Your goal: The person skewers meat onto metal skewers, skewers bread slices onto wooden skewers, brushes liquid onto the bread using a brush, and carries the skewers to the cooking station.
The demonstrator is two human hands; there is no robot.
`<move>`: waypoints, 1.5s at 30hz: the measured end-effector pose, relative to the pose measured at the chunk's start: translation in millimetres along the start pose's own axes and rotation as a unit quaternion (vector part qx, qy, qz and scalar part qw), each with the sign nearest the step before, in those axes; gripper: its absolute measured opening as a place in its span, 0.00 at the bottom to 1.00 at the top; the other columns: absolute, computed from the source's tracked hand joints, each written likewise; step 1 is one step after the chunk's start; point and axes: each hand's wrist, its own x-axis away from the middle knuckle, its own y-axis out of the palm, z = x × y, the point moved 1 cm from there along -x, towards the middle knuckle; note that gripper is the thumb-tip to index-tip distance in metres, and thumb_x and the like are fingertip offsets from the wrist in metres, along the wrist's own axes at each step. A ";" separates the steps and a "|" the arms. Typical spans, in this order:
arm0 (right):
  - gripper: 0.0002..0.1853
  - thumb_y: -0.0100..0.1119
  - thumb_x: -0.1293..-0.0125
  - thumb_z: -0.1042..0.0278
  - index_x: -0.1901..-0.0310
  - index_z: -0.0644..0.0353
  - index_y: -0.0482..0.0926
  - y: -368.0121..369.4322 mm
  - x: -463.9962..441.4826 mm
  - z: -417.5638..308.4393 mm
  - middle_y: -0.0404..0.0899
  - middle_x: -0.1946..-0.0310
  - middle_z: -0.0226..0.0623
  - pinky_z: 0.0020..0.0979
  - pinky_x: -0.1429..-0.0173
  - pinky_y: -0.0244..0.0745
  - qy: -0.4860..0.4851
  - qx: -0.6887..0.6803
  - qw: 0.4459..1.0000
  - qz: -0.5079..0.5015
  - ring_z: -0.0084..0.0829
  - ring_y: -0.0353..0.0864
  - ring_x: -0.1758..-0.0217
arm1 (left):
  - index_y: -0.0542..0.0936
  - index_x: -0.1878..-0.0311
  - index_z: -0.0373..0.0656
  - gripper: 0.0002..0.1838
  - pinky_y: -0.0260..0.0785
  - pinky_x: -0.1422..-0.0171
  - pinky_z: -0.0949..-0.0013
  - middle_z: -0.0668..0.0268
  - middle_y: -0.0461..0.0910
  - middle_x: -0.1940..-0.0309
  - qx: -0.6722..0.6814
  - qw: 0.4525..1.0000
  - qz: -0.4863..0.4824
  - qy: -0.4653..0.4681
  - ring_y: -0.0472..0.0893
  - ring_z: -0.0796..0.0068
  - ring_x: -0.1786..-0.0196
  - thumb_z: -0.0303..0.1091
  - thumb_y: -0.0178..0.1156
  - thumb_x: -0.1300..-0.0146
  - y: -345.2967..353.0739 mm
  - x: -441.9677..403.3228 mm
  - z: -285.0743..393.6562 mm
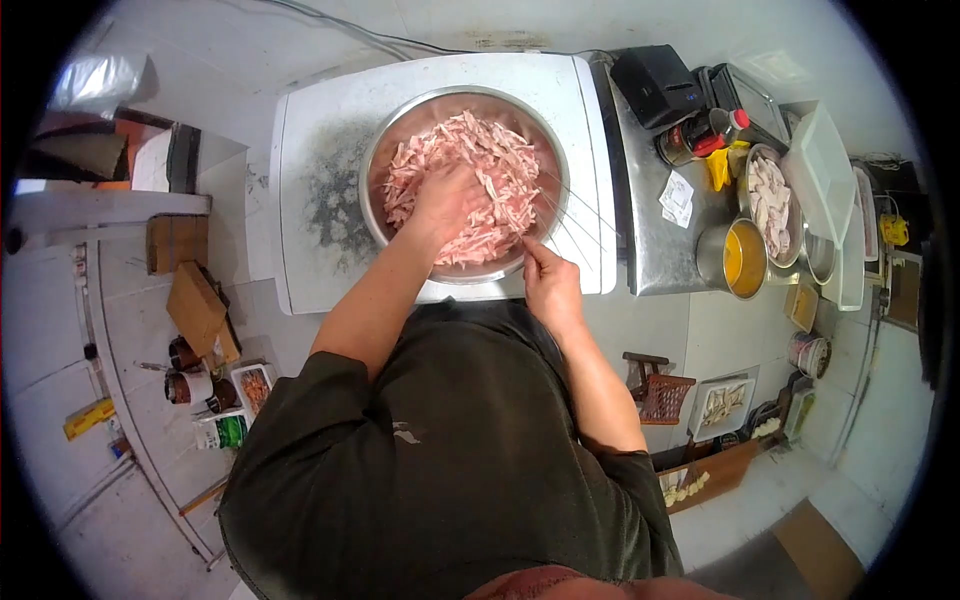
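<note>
A wide metal bowl (pixel 372 208) stands on a white surface in front of me, heaped with pale pink strips of raw meat (pixel 490 150). My left hand (pixel 447 203) is inside the bowl, pressed into the strips; its fingers are blurred and partly buried. At the bowl's lower right edge, my right hand (pixel 552 285) is closed, with thumb and fingers pinched over the rim. Several thin straight lines, like fine skewers, cross the bowl's right edge just above that hand.
The white surface (pixel 300 140) has a dark, worn patch on its left. A steel counter (pixel 655 255) at right holds a black box (pixel 655 87), a pot of yellow liquid (pixel 742 262), a bowl of pale pieces (pixel 768 200) and white trays (pixel 822 160). Cardboard (pixel 192 303) and containers lie left.
</note>
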 end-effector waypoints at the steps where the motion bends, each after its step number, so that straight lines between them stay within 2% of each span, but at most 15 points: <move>1: 0.13 0.54 0.34 0.72 0.50 0.62 0.81 0.7 -2.1 1.2 0.81 0.74 0.48 0.32 0.62 0.76 0.016 -0.004 1.000 -0.010 0.36 0.82 0.72 | 0.73 0.50 0.35 0.13 0.75 0.46 0.59 0.53 0.80 0.53 0.004 1.000 0.003 0.001 0.81 0.57 0.49 0.36 0.49 0.28 3.3 1.4 -0.2; 4: 0.14 0.54 0.34 0.72 0.49 0.63 0.80 3.2 -4.0 3.5 0.79 0.78 0.43 0.29 0.65 0.74 0.036 -0.021 0.999 -0.023 0.28 0.78 0.76 | 0.72 0.52 0.41 0.09 0.72 0.52 0.63 0.59 0.80 0.55 0.013 1.000 -0.006 -0.010 0.81 0.66 0.53 0.32 0.51 0.32 6.0 4.5 -2.6; 13: 0.14 0.52 0.33 0.73 0.49 0.65 0.80 6.0 -2.7 4.5 0.78 0.80 0.39 0.27 0.66 0.73 0.055 -0.062 0.996 -0.032 0.23 0.75 0.76 | 0.74 0.55 0.38 0.08 0.74 0.51 0.62 0.57 0.80 0.58 0.015 0.999 -0.019 -0.022 0.81 0.65 0.55 0.31 0.51 0.32 4.9 10.2 -17.6; 16: 0.14 0.52 0.33 0.72 0.49 0.66 0.80 3.9 -4.0 6.8 0.77 0.80 0.38 0.26 0.67 0.72 0.054 -0.057 0.997 -0.024 0.22 0.74 0.76 | 0.75 0.52 0.37 0.10 0.75 0.54 0.65 0.55 0.80 0.57 -0.150 0.984 -0.058 0.071 0.82 0.66 0.57 0.31 0.52 0.32 -19.5 -4.5 -32.9; 17: 0.14 0.52 0.33 0.72 0.49 0.66 0.80 2.6 -4.7 8.5 0.77 0.80 0.37 0.26 0.67 0.72 0.053 -0.053 0.997 -0.019 0.22 0.74 0.76 | 0.76 0.51 0.36 0.11 0.75 0.55 0.66 0.55 0.80 0.58 -0.309 0.931 -0.089 0.172 0.82 0.67 0.58 0.31 0.52 0.32 -39.1 -19.7 -42.2; 20: 0.13 0.53 0.34 0.72 0.50 0.63 0.81 -8.3 -4.4 5.2 0.80 0.77 0.47 0.33 0.64 0.75 0.082 -0.066 0.994 -0.012 0.36 0.81 0.74 | 0.81 0.54 0.39 0.11 0.76 0.62 0.68 0.60 0.83 0.62 -0.388 0.916 0.020 0.100 0.84 0.67 0.64 0.32 0.54 0.35 -21.6 -9.7 21.9; 21: 0.13 0.53 0.33 0.72 0.50 0.64 0.80 -8.2 -3.7 10.2 0.79 0.78 0.45 0.32 0.65 0.74 0.087 -0.072 0.994 -0.004 0.34 0.79 0.76 | 0.83 0.56 0.40 0.11 0.76 0.62 0.65 0.61 0.84 0.63 -0.451 0.885 0.100 0.052 0.84 0.67 0.64 0.34 0.56 0.36 -7.0 4.7 52.0; 23: 0.13 0.53 0.33 0.72 0.50 0.64 0.80 -10.8 0.5 15.6 0.79 0.78 0.45 0.32 0.65 0.74 0.096 -0.066 0.993 -0.009 0.33 0.79 0.75 | 0.83 0.59 0.41 0.12 0.75 0.59 0.60 0.55 0.84 0.64 -0.634 0.738 0.139 0.186 0.84 0.60 0.62 0.37 0.58 0.39 -47.5 -32.4 59.3; 26: 0.13 0.53 0.33 0.72 0.50 0.65 0.80 -12.9 3.4 17.3 0.79 0.78 0.45 0.31 0.65 0.74 0.101 -0.067 0.993 -0.012 0.32 0.79 0.76 | 0.83 0.66 0.36 0.14 0.75 0.54 0.55 0.49 0.82 0.65 -0.729 0.647 0.081 0.208 0.83 0.52 0.60 0.38 0.56 0.42 -54.7 -53.1 69.0; 29: 0.13 0.53 0.33 0.72 0.50 0.64 0.80 -11.5 8.3 22.6 0.78 0.78 0.44 0.31 0.65 0.73 0.099 -0.081 0.992 -0.008 0.31 0.78 0.76 | 0.83 0.66 0.36 0.14 0.74 0.52 0.54 0.48 0.82 0.64 -0.801 0.582 0.082 0.116 0.82 0.51 0.58 0.37 0.54 0.43 -65.9 -77.0 58.4; 35: 0.15 0.52 0.32 0.71 0.48 0.66 0.79 -16.1 16.9 24.2 0.75 0.80 0.31 0.24 0.68 0.70 0.100 -0.092 0.991 0.000 0.19 0.73 0.76 | 0.83 0.66 0.36 0.13 0.73 0.53 0.53 0.45 0.80 0.66 -0.824 0.551 0.014 0.133 0.80 0.44 0.61 0.37 0.57 0.45 -99.6 -111.6 51.3; 38: 0.15 0.52 0.32 0.71 0.48 0.66 0.79 -19.7 19.1 24.5 0.75 0.80 0.31 0.24 0.69 0.70 0.109 -0.094 0.990 0.007 0.19 0.72 0.76 | 0.81 0.69 0.34 0.13 0.74 0.54 0.55 0.48 0.81 0.70 -0.794 0.592 0.041 0.131 0.82 0.50 0.62 0.37 0.59 0.46 -62.2 -72.3 72.5; 41: 0.14 0.53 0.33 0.71 0.49 0.64 0.80 -19.3 19.7 24.4 0.78 0.78 0.40 0.29 0.66 0.73 0.112 -0.091 0.990 0.001 0.27 0.77 0.75 | 0.81 0.65 0.34 0.12 0.75 0.57 0.58 0.54 0.83 0.69 -0.651 0.746 0.074 0.121 0.84 0.60 0.64 0.35 0.61 0.42 -48.5 -44.2 76.4; 43: 0.14 0.53 0.33 0.71 0.49 0.64 0.80 -16.0 19.9 22.3 0.79 0.78 0.41 0.29 0.66 0.73 0.110 -0.096 0.989 -0.011 0.28 0.77 0.76 | 0.79 0.57 0.34 0.12 0.75 0.55 0.63 0.57 0.83 0.63 -0.381 0.919 0.050 0.093 0.83 0.66 0.60 0.33 0.61 0.39 -56.8 -42.2 54.5; 45: 0.14 0.53 0.32 0.71 0.48 0.66 0.80 -11.1 18.6 17.8 0.76 0.80 0.32 0.26 0.69 0.71 0.105 -0.105 0.989 -0.029 0.19 0.72 0.77 | 0.77 0.54 0.33 0.11 0.76 0.51 0.65 0.58 0.81 0.59 -0.170 0.982 0.032 0.072 0.82 0.67 0.56 0.31 0.59 0.36 -55.7 -36.7 39.4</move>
